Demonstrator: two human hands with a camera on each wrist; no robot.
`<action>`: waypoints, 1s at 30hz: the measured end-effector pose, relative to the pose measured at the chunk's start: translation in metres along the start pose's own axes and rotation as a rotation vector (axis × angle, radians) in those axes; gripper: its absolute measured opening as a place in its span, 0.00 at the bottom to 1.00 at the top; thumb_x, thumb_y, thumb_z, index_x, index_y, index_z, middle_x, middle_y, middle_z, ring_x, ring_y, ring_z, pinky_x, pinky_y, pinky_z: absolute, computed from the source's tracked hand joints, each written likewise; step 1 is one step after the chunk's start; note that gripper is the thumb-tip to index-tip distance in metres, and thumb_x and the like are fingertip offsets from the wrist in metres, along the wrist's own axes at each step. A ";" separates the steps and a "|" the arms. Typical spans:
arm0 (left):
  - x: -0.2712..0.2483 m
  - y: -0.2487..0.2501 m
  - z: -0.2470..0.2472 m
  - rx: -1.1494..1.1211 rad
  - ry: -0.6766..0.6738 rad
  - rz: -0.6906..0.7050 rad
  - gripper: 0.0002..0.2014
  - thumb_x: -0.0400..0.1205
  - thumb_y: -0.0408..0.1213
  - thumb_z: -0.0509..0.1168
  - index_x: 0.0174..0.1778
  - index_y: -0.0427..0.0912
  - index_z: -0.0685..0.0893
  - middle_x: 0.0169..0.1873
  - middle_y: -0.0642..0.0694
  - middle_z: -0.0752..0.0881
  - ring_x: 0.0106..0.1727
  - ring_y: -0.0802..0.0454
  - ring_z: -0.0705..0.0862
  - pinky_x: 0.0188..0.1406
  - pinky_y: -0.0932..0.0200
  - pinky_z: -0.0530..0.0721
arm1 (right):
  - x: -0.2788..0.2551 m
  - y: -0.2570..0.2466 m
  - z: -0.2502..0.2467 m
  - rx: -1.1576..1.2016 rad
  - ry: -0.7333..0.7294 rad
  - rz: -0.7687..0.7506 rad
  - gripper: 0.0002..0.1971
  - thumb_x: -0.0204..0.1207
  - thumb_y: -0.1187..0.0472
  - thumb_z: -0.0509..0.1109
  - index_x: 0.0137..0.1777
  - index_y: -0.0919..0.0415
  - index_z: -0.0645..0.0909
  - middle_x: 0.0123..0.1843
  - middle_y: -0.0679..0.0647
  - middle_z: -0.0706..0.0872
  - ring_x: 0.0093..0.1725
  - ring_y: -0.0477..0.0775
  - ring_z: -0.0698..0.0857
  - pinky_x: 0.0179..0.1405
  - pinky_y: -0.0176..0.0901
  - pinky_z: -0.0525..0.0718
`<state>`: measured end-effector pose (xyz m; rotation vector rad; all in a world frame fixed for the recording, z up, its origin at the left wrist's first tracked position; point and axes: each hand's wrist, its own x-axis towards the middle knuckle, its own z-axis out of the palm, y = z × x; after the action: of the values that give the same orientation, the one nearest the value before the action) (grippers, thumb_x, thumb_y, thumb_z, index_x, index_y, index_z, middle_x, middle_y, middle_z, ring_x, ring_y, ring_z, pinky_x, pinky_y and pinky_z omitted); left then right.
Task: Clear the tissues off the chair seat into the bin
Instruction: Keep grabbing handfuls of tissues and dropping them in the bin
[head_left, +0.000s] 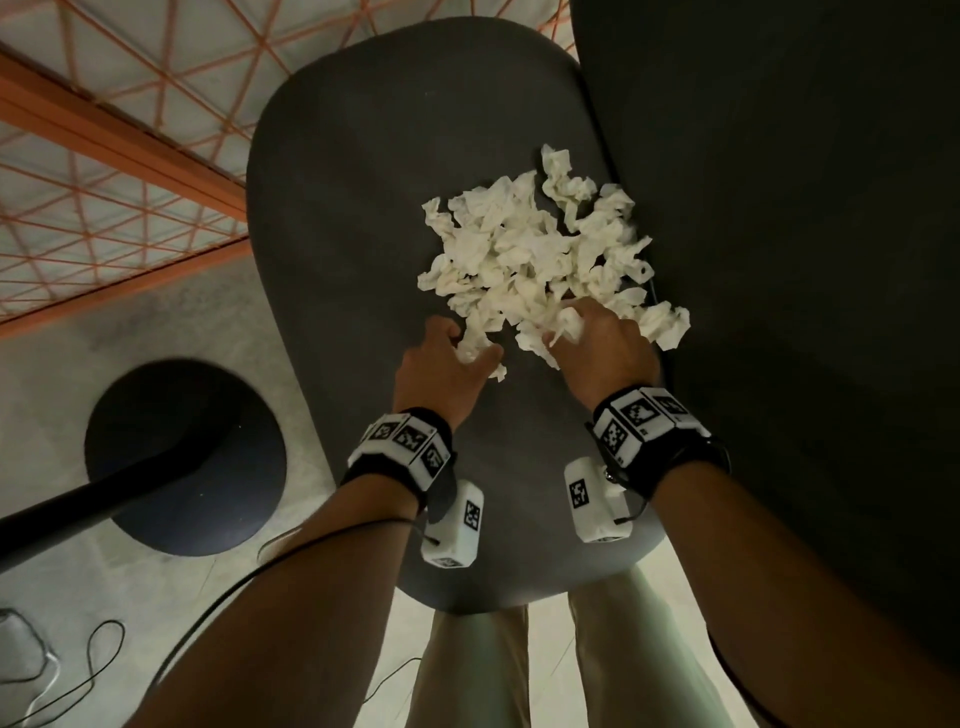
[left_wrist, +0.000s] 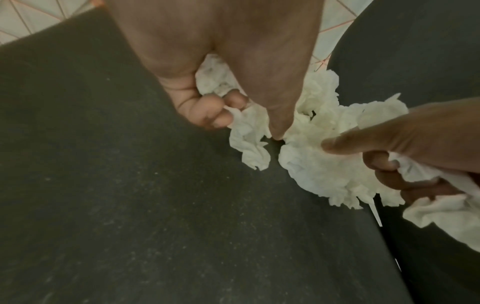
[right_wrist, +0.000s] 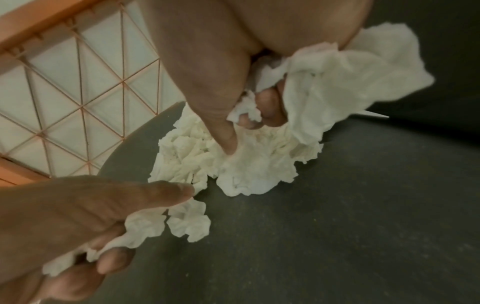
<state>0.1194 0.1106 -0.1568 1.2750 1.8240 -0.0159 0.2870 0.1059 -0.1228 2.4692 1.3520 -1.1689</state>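
A heap of crumpled white tissues (head_left: 535, 249) lies on the dark grey chair seat (head_left: 353, 208), toward its right side by the backrest. My left hand (head_left: 467, 345) is at the heap's near left edge, with its fingers curled round a tissue (left_wrist: 249, 131). In the left wrist view the left hand (left_wrist: 223, 107) clutches tissue in its palm. My right hand (head_left: 566, 325) grips a bunch of tissues at the heap's near right edge. In the right wrist view the right hand (right_wrist: 254, 111) has tissue (right_wrist: 337, 78) bunched between fingers and thumb.
The dark backrest (head_left: 779, 260) rises along the seat's right side. An orange wire-mesh structure (head_left: 104, 156) stands at the upper left. A black round stand base (head_left: 182, 457) with a pole sits on the floor to the left. Cables (head_left: 78, 675) lie on the floor.
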 end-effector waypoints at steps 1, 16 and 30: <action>0.003 0.003 0.003 0.005 -0.009 -0.006 0.27 0.75 0.60 0.70 0.64 0.49 0.76 0.53 0.51 0.84 0.51 0.48 0.84 0.50 0.54 0.82 | 0.001 0.001 0.000 -0.014 0.012 -0.007 0.20 0.79 0.47 0.64 0.71 0.48 0.75 0.65 0.62 0.83 0.64 0.67 0.81 0.58 0.54 0.79; -0.014 -0.005 -0.027 -0.541 0.037 -0.188 0.03 0.78 0.33 0.68 0.43 0.39 0.81 0.50 0.37 0.88 0.43 0.48 0.92 0.41 0.49 0.92 | -0.023 0.027 -0.024 0.786 0.114 0.092 0.03 0.76 0.63 0.64 0.47 0.57 0.79 0.42 0.60 0.90 0.28 0.48 0.87 0.28 0.45 0.86; -0.037 0.019 -0.001 -0.159 -0.039 0.066 0.14 0.75 0.44 0.62 0.29 0.38 0.79 0.27 0.42 0.84 0.30 0.44 0.83 0.34 0.41 0.87 | -0.027 0.042 -0.017 1.012 -0.018 0.246 0.13 0.77 0.45 0.69 0.38 0.54 0.81 0.30 0.41 0.81 0.31 0.44 0.78 0.34 0.42 0.74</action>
<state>0.1361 0.0924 -0.1237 1.2132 1.7130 0.1367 0.3196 0.0696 -0.1046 3.0453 0.4086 -2.1590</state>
